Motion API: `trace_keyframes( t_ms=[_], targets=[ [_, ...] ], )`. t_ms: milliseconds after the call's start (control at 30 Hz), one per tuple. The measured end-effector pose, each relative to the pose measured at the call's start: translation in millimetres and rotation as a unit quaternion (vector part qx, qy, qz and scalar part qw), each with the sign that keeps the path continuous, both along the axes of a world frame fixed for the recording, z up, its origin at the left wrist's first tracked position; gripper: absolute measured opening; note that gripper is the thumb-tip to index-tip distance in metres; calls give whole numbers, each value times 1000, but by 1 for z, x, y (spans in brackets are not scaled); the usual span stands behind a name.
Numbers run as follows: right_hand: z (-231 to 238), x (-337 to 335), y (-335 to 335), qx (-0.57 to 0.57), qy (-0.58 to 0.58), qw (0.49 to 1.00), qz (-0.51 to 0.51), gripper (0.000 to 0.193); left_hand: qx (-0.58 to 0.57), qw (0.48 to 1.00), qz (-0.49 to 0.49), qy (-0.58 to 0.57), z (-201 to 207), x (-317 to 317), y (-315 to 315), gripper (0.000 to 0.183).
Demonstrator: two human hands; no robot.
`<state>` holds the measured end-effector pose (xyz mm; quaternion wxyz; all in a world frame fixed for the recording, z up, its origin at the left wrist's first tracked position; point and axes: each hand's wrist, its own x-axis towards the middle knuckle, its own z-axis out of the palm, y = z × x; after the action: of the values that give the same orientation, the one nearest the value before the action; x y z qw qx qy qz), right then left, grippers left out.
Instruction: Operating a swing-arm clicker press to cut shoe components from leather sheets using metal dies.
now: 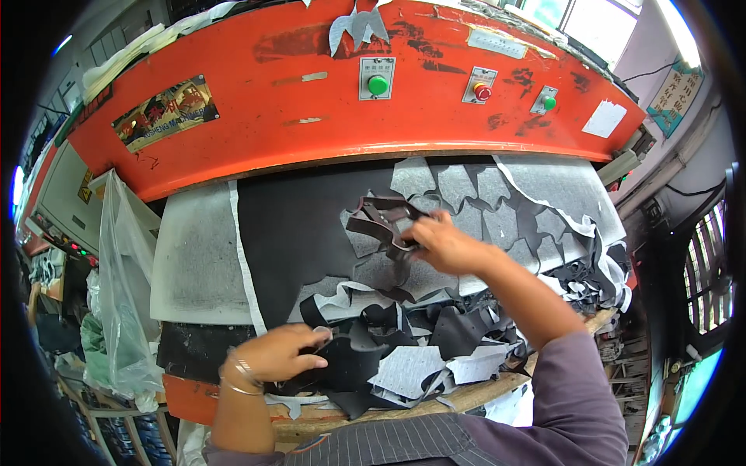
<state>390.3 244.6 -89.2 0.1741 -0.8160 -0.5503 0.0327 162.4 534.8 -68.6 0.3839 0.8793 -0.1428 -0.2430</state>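
Observation:
My right hand [449, 245] is closed on the near right side of a dark metal cutting die [370, 227], a shaped band with a cross-bar. The die is over a black sheet of material [281, 225], beside cut-out gaps that show the grey board beneath; whether it touches the sheet is hard to tell. Lower left, my left hand [278, 353] is at the edge of black and pale offcuts [457, 330]. Its thumb and forefinger are apart, with nothing plainly between them; a small pale spot at the forefinger's tip cannot be made out.
Beyond the sheet, an orange press beam [272, 116] spans the width, with a green button [378, 85] and a red knob [482, 92]. The pale cutting board [190, 268] shows at left. A clear plastic bag [124, 287] hangs farther left. Wood [466, 398] edges the near side.

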Motion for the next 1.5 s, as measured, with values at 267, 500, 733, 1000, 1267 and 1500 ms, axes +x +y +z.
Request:
trace_keyframes(
  t_ms=[267,500,733,1000,1267,1500],
  targets=[
    [-39,109,83,-64,-91,987,120,18,120,945,248,-178,-33,163,27,90],
    [-77,97,86,130,-47,940,-310,58,175,889,328,-269,-111,230,10,84],
    [-97,103,106,141,-26,928,-345,55,163,847,399,-313,-116,257,-14,68],
    [-111,113,104,198,-26,921,-334,42,134,883,336,-299,-115,253,-6,66],
    [-98,105,100,173,-18,927,-333,45,139,875,345,-311,-117,252,-10,68],
    [-55,81,41,204,144,911,-328,83,105,850,398,-328,-77,216,-14,55]
  ],
)
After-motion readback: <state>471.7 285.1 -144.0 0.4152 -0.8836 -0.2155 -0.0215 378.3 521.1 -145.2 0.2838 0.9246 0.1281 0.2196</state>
